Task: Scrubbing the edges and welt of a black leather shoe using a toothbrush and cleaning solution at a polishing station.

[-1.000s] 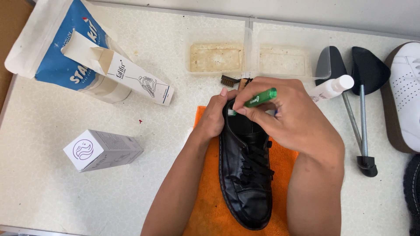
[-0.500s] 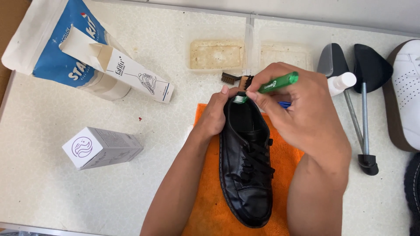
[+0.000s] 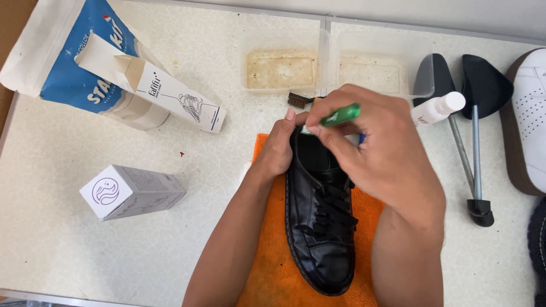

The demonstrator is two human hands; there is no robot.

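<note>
A black leather lace-up shoe (image 3: 321, 227) lies on an orange cloth (image 3: 273, 267), toe toward me. My left hand (image 3: 278, 149) grips the shoe's heel end from the left side. My right hand (image 3: 375, 150) holds a small green-handled brush (image 3: 340, 115) with its head at the heel rim of the shoe. The far end of the shoe is hidden behind my right hand.
Two clear trays (image 3: 282, 67) (image 3: 372, 69) sit behind the shoe, with a small brown brush (image 3: 299, 100) beside them. A white bottle (image 3: 437, 109) and black shoe trees (image 3: 475, 136) lie to the right, next to a white sneaker (image 3: 529, 119). At left are a blue-white bag (image 3: 74, 62) and white boxes (image 3: 165, 94) (image 3: 132, 192).
My right hand has shifted the green brush back leftward and lower along the shoe's heel rim. My left hand stays on the heel.
</note>
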